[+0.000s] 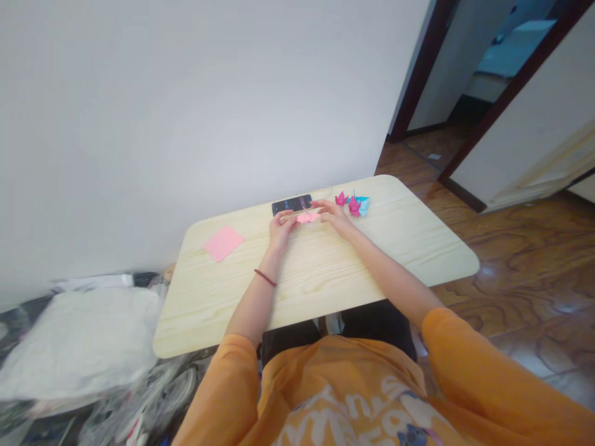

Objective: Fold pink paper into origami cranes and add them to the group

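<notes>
A small folded pink paper (307,217) lies on the pale wooden table (325,272) near its far edge. My left hand (281,227) pinches the paper's left end, fingers closed on it. My right hand (331,212) presses on the paper's right end with its fingers curled over it. Just behind the hands lies a black phone (292,204) with its screen lit. To the right of my right hand stand two dark pink folded paper figures (348,202) and a light blue one (362,205).
A flat pink paper square (223,242) lies on the table's left part. Plastic bags and white wrapped bundles (79,341) pile up on the floor at the left. A white wall stands right behind the table. A wooden floor and an open doorway (493,74) are at the right.
</notes>
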A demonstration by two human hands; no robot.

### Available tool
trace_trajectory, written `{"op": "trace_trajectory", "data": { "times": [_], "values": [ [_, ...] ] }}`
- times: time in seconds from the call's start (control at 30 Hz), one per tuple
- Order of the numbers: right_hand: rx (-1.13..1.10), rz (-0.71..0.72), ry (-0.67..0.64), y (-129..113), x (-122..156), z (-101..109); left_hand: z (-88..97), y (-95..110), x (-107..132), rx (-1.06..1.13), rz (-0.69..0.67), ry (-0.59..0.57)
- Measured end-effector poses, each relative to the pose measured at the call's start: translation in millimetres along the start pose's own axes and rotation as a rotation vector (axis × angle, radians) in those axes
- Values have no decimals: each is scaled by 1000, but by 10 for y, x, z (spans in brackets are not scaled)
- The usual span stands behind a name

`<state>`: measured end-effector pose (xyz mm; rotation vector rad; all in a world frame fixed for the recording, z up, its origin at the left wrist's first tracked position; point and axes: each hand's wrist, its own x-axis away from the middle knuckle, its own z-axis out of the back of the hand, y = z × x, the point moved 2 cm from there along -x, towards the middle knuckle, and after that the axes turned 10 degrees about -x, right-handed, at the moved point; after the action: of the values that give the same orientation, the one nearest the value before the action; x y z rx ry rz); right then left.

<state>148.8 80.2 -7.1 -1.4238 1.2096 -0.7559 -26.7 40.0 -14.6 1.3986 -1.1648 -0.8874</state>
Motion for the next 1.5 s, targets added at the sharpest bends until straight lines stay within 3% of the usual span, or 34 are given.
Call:
{"op": "trace_trajectory", "data": {
  "times": [0.2, 0.4, 0.57, 0.77, 0.9, 1.03, 1.5],
  "values": [
    [-4, -109, -89, -10, -5, -30, 12, -55, -35, -53, -11, -34],
    [135, -32, -158, 35, 24, -93, 59, -77, -115, 12, 9, -62],
    [172, 71, -127, 8, -71, -93, 76, -139, -199, -5, -4, -23],
    [440, 198, 95, -265, -264, 203, 40, -207, -181, -48, -94, 58],
    [732, 174, 100, -373, -264, 489, 11, -214, -121, -110, -207, 84],
    [975, 241, 151, -366, -175, 662, 2, -199, -83, -183, -237, 91],
    [1129, 176, 163, -285, -60, 700, 0, -173, -48, -281, -262, 81]
  ]
}}
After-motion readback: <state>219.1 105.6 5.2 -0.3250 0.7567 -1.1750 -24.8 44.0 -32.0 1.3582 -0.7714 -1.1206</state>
